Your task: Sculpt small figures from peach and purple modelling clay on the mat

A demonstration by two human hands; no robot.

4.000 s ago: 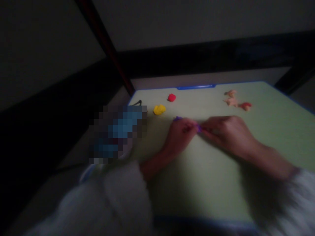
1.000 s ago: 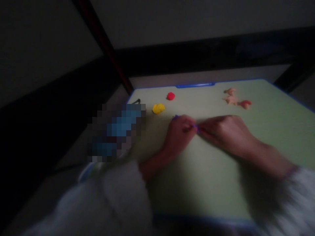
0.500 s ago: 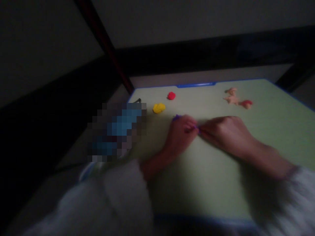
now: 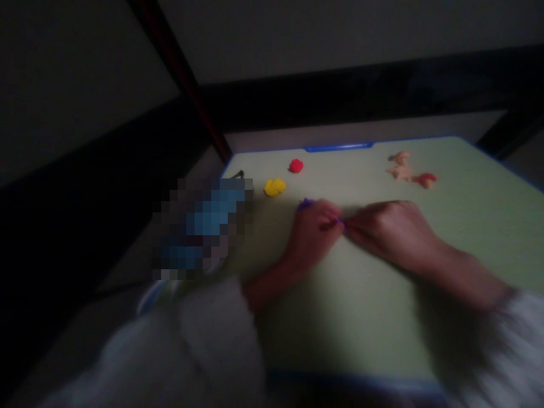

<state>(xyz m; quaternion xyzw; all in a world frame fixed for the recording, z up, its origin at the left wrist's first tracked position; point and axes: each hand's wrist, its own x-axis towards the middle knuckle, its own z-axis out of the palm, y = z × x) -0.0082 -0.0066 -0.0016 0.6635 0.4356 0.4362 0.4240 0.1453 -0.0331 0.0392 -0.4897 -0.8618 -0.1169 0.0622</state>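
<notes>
Both of my hands meet over the middle of the table, their fingertips pinched on a small bit of purple modelling clay (image 4: 344, 222). My left hand (image 4: 317, 229) is closed, with its fingers curled round toward the clay. From the other side, my right hand (image 4: 393, 229) grips the same bit between thumb and fingers. Just behind my left hand lies another purple clay lump (image 4: 305, 204), partly covered by that hand. How large the held bit is cannot be made out, since the fingers hide most of it and the picture is dim and blurred.
A yellow clay lump (image 4: 275, 187) and a red clay lump (image 4: 296, 165) lie beyond my left hand. Peach clay pieces (image 4: 400, 172) and a red-topped clay piece (image 4: 426, 180) sit at the far right. The pale green table (image 4: 340, 317) has a blue edge. A pixelated blue patch (image 4: 212, 218) covers the left side.
Almost nothing differs. Both hands stay in the same place with the purple clay pinched between them.
</notes>
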